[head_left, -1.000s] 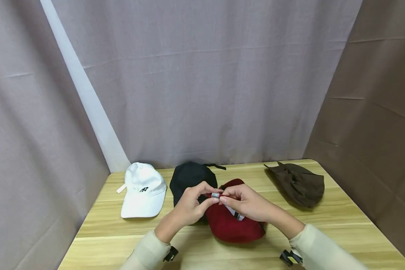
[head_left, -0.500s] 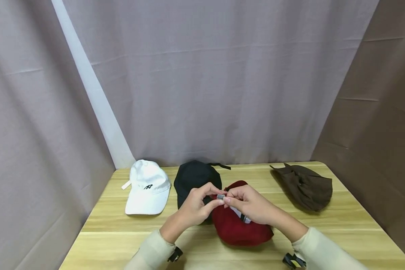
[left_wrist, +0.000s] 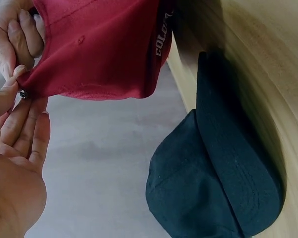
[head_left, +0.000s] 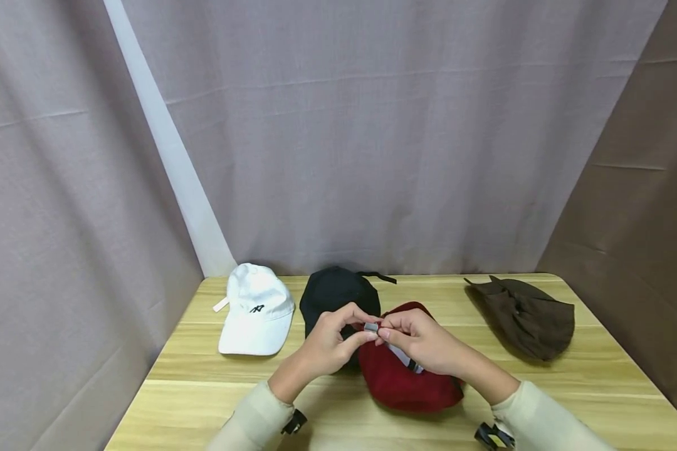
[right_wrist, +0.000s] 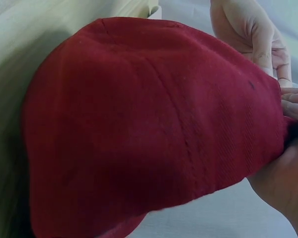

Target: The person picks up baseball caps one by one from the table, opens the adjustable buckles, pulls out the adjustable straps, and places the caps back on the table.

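A red baseball cap is held just above the table at the middle, its back opening turned up. My left hand pinches a small silver buckle between thumb and fingertips at the cap's back. Right beside it, the thumb and fingers of my right hand pinch the cap's red strap close to the buckle. In the left wrist view the buckle shows at the corner of the red cap. The red cap fills most of the right wrist view, hiding part of both hands.
Behind the left hand lies a black cap, partly covered by it. A white cap sits at the left of the wooden table, and a dark brown cap at the right. Grey curtains stand behind.
The head view has shifted slightly left, so the table and caps appear further right. Both hands stay together at the buckle and strap, with only small finger movements.
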Available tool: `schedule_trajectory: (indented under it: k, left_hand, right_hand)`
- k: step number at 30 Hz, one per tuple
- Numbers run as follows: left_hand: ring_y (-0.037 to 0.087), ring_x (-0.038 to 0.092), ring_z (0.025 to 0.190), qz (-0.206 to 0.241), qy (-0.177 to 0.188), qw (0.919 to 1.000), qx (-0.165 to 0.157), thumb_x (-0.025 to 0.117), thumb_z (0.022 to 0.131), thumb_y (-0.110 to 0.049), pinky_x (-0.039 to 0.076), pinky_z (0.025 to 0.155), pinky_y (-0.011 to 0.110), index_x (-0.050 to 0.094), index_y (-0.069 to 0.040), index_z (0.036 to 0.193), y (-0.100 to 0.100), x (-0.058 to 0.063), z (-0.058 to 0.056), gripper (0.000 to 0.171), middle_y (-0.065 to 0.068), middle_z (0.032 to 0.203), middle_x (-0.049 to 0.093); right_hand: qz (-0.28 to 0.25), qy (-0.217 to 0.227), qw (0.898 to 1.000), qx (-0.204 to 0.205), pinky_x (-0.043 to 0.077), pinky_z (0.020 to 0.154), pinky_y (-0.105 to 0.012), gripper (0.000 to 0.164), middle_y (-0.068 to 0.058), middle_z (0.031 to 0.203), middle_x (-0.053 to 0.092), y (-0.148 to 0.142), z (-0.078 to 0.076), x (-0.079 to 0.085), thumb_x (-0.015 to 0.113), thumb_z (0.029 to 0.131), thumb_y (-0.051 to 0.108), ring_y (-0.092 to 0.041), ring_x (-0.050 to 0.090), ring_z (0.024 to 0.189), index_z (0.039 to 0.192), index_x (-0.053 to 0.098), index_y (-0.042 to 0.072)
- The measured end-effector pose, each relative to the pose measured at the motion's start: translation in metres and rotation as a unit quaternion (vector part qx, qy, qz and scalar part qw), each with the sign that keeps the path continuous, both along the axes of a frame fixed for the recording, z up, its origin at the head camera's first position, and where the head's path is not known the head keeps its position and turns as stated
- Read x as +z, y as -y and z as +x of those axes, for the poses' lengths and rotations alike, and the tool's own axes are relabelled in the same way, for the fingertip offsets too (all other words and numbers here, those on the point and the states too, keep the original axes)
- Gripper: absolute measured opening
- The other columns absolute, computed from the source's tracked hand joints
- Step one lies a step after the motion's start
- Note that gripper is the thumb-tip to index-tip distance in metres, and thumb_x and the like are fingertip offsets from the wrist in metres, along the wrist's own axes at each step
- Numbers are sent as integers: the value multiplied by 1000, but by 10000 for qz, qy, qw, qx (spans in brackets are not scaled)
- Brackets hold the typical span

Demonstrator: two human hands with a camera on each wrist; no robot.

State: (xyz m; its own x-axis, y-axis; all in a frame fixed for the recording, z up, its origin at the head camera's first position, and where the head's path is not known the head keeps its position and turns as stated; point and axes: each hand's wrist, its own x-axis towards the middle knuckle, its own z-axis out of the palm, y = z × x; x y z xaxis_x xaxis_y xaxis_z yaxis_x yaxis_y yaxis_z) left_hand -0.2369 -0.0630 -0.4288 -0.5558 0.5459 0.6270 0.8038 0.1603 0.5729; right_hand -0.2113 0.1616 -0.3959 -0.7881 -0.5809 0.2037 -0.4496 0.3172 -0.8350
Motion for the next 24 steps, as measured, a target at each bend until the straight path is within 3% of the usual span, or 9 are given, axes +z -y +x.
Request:
schedule_trajectory:
  k: [5,9,12,17,24]
  left_hand:
    - [9,74,95,20,81,10000,12,70,92,-17,60,82,31,62,-13,107,1,0,-1,17,3,114,76]
    - [9,74,93,90,93,9999,4,70,92,-16,59,81,28,62,-13,107,2,0,-2,17,4,115,76]
    - [9,73,92,119,119,9999,-14,70,92,-16,58,80,24,62,-12,106,1,1,-1,17,4,115,76]
    - [7,73,91,71,167,9998,-36,69,93,-17,57,80,20,62,-13,107,1,2,-2,16,4,116,75]
    - [10,74,98,107,329,9993,-141,70,92,-17,59,84,31,62,-13,108,-1,3,-2,18,3,118,75]
  right_hand:
    - [7,-22,10000,39,47,68,-19,19,-7,90,72,0,-1,-2,56,101,16,-3,53,76,94,70,7]
    - [53,-55,9999,97,35,52,-20,18,4,66,51,0,-1,-2,55,102,15,1,35,57,97,70,8]
    - [36,-63,9999,151,29,46,-20,17,9,59,35,-2,1,0,54,102,14,2,27,50,99,69,7]
    - [-23,-58,9996,289,28,44,-19,17,11,58,36,-5,2,2,52,103,12,3,28,47,102,68,6]
    - [-54,33,9991,421,33,47,-20,19,8,61,40,-8,2,2,49,103,9,3,32,49,106,68,5]
